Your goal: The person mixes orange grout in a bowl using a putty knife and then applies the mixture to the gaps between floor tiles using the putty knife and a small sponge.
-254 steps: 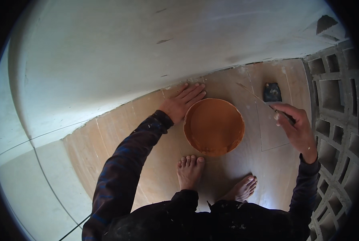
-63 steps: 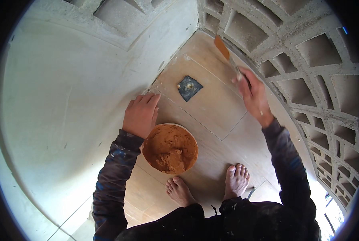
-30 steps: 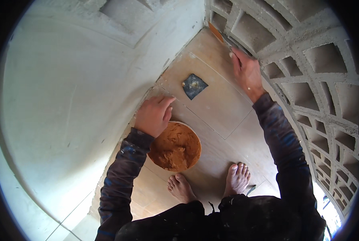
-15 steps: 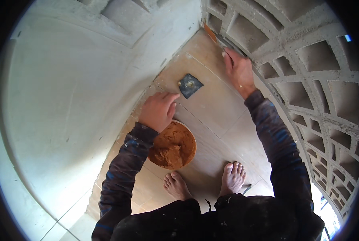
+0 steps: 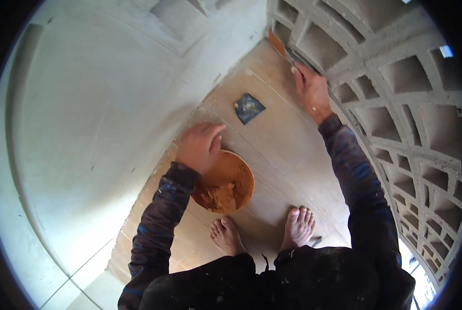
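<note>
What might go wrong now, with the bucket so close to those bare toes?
The bare left foot is right by the bucket, so a small step might tip it and spill the orange paste. The left hand hangs over the rim, so it might dip in and get messy. The right hand holds the scraper close to the rough block wall, so knuckles could get scratched.

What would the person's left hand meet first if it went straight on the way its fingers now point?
The left hand would most likely meet the dark scrap lying on the floor. The hand's height is hard to judge, so it might pass above instead.
</note>
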The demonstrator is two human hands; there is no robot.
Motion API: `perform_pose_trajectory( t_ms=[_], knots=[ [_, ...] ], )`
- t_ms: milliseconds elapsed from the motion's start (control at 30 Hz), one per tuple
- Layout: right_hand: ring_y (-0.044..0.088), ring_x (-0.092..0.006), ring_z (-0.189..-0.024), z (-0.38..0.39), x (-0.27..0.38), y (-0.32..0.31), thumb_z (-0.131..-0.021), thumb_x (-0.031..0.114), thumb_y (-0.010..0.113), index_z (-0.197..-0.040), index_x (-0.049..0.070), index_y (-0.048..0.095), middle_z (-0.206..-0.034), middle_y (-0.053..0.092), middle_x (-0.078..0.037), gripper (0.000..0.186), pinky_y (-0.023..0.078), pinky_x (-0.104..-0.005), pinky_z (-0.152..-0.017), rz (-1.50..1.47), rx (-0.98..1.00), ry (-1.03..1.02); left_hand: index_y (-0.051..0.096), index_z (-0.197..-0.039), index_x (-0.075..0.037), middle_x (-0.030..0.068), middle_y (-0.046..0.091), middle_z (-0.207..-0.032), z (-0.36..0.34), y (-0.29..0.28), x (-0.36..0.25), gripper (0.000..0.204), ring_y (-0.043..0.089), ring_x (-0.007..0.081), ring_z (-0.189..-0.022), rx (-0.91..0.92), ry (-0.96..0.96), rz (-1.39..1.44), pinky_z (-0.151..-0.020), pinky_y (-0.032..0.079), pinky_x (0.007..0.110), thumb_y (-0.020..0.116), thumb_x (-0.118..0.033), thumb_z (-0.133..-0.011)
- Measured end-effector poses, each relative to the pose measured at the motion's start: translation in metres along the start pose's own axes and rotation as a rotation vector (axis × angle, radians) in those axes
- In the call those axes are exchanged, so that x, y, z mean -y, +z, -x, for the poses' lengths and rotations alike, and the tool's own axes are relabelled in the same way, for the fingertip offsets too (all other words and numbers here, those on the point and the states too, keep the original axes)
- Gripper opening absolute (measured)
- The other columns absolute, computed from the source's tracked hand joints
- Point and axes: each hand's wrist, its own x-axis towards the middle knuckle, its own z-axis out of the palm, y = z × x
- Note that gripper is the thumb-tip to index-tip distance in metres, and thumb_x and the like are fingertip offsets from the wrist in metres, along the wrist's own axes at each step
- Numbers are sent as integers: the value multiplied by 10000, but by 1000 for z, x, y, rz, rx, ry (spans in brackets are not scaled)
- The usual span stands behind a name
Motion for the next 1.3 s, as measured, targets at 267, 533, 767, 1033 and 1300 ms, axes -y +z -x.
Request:
perform_pose_trajectory(
  t_ms=[267, 533, 767, 1033, 1300],
  knots=[
    [691, -482, -839, -2, 6, 1, -995, 211, 678, -1131, 48, 757, -881, 702, -274, 226, 555, -518, -762, 4, 5, 6, 690, -1195, -84, 124, 706, -1037, 11, -5, -17, 289, 657, 364, -1003, 2, 10, 77, -873, 541, 484, 652, -66, -909],
    [689, -486, -842, -12, -1, -18, -1001, 217, 668, -1113, 33, 755, -874, 703, -272, 233, 552, -518, -746, -45, 97, 148, 706, -1189, -86, 132, 727, -1094, 18, -4, -23, 273, 665, 362, -1035, -21, -45, 110, -913, 544, 453, 648, -45, -925],
    [688, -487, -873, -5, -8, 21, -1028, 279, 625, -1106, 76, 768, -896, 707, -268, 260, 549, -539, -747, 46, 0, -131, 708, -1173, -93, 123, 720, -1051, 33, -9, -26, 265, 658, 361, -1030, -93, -47, 94, -899, 544, 468, 656, -44, -918],
    [725, -264, -1044, -15, -99, -1, -1110, 260, 542, -1338, -1, 681, -1213, 751, -193, 373, 561, -419, -954, 213, 68, -165, 706, -1156, -120, 129, 703, -1099, 59, 9, -44, 277, 638, 369, -1066, -423, -91, 172, -944, 528, 490, 698, -113, -879],
    [542, -73, -745, 100, 89, -57, -1091, 222, 545, -1461, -4, 567, -1030, 658, -37, 434, 444, -230, -622, -494, 399, 235, 706, -1200, -88, 126, 711, -1119, 178, -17, -59, 264, 675, 323, -1004, -526, -561, 345, -898, 563, 432, 645, -58, -945]
  ],
)
